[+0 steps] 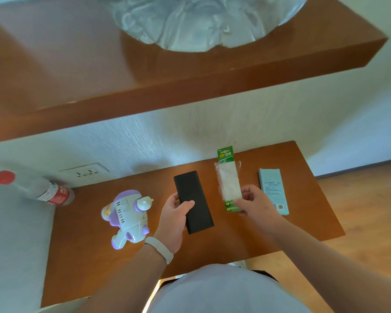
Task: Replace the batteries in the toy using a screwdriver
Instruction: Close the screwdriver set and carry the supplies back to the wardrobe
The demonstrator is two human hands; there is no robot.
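Brown wood fills the view: a wall shelf [145, 75] across the top carrying a crumpled plastic bag [201, 23], and below it the desk [309, 211] where everything is laid out. At the left edge stands a bottle [50, 193] with a red cap, its label unreadable.

At centre, the left hand [174, 220] grips the lower end of a flat black case [190, 186], thumb on top; I would guess it holds the screwdriver. The toy [129, 216], white and purple, lies grille-up just left of that wrist, its long axis running from upper right down to lower left. The left hand is clearly the nearer one.

To the right, the right hand [255, 204] pinches the bottom of the battery pack [228, 181], green card marked "GP". Beyond it lies a pale blue box [272, 188], its print too small to read.
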